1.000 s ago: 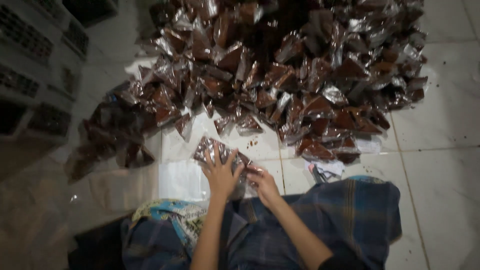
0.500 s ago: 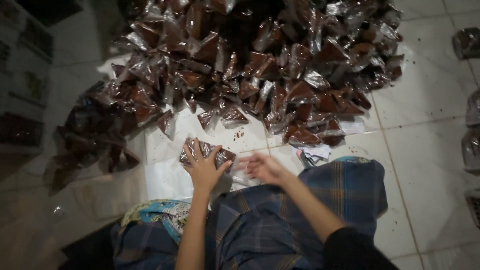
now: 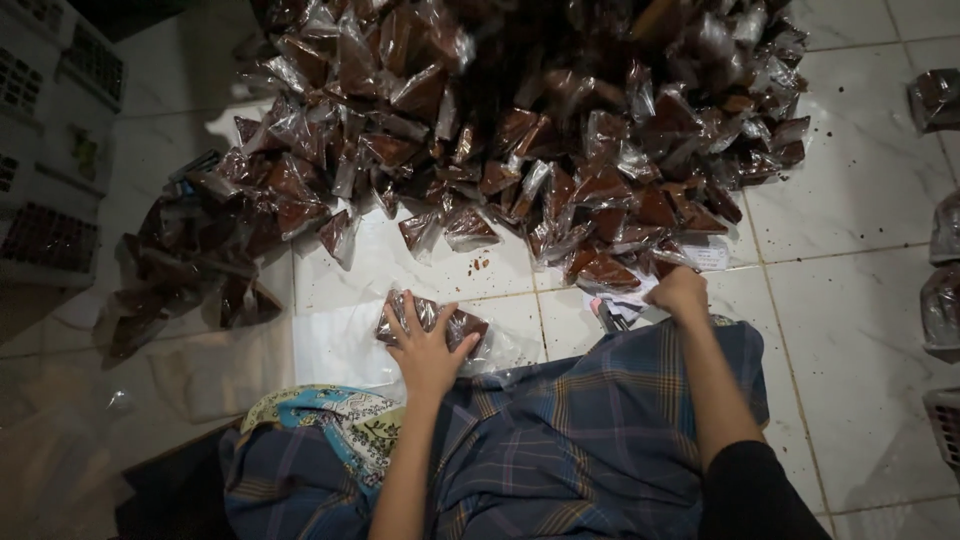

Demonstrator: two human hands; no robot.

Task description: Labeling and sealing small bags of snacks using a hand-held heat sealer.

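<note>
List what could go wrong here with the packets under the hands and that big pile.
1. The left hand presses flat on a small stack of packets; hard pressure might burst a clear bag.
2. The right hand reaches the edge of the big pile; tugging there may make packets slide.
3. Brown crumbs on the white floor hint at leaks.

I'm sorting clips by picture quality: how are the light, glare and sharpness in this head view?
Head view: dim overall, the left edge falling into shadow; the white floor tiles at right are brightest. Glare glints off the pile of clear packets of brown stuff. The left hand on a packet and the right hand look fairly sharp; tile lines bow slightly near the edges.
</note>
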